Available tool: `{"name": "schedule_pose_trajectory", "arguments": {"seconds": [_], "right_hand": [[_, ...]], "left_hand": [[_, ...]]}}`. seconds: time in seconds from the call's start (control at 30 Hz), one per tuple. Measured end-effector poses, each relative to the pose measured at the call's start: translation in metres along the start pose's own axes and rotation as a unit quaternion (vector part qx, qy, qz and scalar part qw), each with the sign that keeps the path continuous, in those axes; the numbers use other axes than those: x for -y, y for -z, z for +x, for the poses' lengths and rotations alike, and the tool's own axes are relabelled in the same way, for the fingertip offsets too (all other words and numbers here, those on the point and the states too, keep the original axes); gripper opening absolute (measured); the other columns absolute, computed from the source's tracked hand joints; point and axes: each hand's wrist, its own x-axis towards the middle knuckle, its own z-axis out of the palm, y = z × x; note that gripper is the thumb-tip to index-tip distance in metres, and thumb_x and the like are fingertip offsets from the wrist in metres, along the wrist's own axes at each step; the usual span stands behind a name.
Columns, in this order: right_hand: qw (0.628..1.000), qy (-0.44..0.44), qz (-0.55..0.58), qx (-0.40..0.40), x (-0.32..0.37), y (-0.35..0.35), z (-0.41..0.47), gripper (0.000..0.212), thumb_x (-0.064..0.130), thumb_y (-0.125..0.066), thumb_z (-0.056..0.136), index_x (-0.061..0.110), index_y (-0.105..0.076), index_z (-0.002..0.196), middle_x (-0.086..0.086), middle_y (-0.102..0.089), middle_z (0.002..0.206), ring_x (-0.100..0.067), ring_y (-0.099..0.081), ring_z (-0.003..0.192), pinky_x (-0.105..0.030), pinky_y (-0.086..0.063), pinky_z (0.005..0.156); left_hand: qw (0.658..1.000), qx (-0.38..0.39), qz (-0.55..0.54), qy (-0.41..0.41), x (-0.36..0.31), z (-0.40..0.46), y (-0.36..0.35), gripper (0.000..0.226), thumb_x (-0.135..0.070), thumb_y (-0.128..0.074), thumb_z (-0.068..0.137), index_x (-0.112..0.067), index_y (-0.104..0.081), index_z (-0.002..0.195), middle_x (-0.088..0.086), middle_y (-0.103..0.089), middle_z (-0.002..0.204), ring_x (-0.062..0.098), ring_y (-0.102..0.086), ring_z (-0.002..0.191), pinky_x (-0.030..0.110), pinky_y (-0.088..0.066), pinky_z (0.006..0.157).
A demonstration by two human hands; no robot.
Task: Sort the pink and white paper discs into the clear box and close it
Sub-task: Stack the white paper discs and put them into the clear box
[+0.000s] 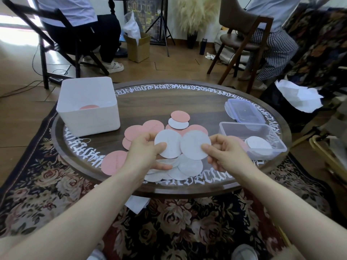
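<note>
Above the round dark wooden table (pixel 169 102), my left hand (pixel 148 154) and right hand (pixel 225 152) each pinch one white paper disc (pixel 168 143), (pixel 194 144), fingers curled.

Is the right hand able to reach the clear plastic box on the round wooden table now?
Probably yes. The right hand, pinching a white paper disc, sits just left of the open clear plastic box, and nothing stands between them. Its lid lies apart, behind the box.

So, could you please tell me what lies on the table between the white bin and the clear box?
In the head view, between the white bin and the clear box lie loose pink discs and a small white disc.
</note>
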Motion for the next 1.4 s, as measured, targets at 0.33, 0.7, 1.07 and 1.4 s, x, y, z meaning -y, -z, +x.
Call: {"name": "schedule_pose_trajectory", "arguments": {"seconds": [0.33,0.7,1.07,1.4], "right_hand": [[0.999,0.02,-0.016,0.039,-0.005,-0.011,-0.002,0.006,0.006,-0.055,0.093,0.011,-0.056,0.089,0.001,-0.057,0.051,-0.011,-0.04,0.036,-0.017,-0.033,0.037],[0.923,0.113,-0.367,0.021,-0.018,-0.007,0.005,0.027,0.036,-0.07,0.08,0.028,-0.056,0.101,0.017,-0.05,0.094,0.001,-0.046,0.076,-0.025,-0.042,0.074],[0.857,0.08,-0.501,0.088,-0.013,-0.012,-0.002,0.051,0.053,-0.068,0.074,0.028,-0.054,0.115,0.011,-0.043,0.113,-0.015,-0.053,0.097,-0.036,-0.045,0.084],[0.877,0.099,-0.465,0.066,0.0,0.003,-0.006,0.013,0.026,-0.057,0.087,0.025,-0.069,0.089,0.021,-0.049,0.056,0.001,-0.048,0.055,-0.021,-0.04,0.056]], "left_hand": [[0.998,0.069,0.006,0.008,0.002,-0.006,-0.007,0.022,-0.005,-0.061,0.09,-0.004,-0.058,0.111,0.014,-0.07,0.098,0.022,-0.071,0.076,0.035,-0.059,0.05],[0.998,-0.059,-0.016,-0.008,0.002,0.006,0.002,0.016,-0.001,-0.065,0.085,-0.008,-0.061,0.099,0.014,-0.067,0.106,0.025,-0.072,0.069,0.034,-0.059,0.053],[0.996,-0.075,-0.035,0.014,0.001,0.005,0.009,0.023,0.005,-0.051,0.088,-0.007,-0.059,0.105,0.018,-0.06,0.115,0.034,-0.068,0.087,0.031,-0.058,0.05],[0.997,-0.071,-0.028,0.023,-0.002,0.003,0.004,0.022,0.004,-0.05,0.09,-0.004,-0.058,0.109,0.019,-0.057,0.117,0.04,-0.063,0.099,0.029,-0.056,0.046]]}}
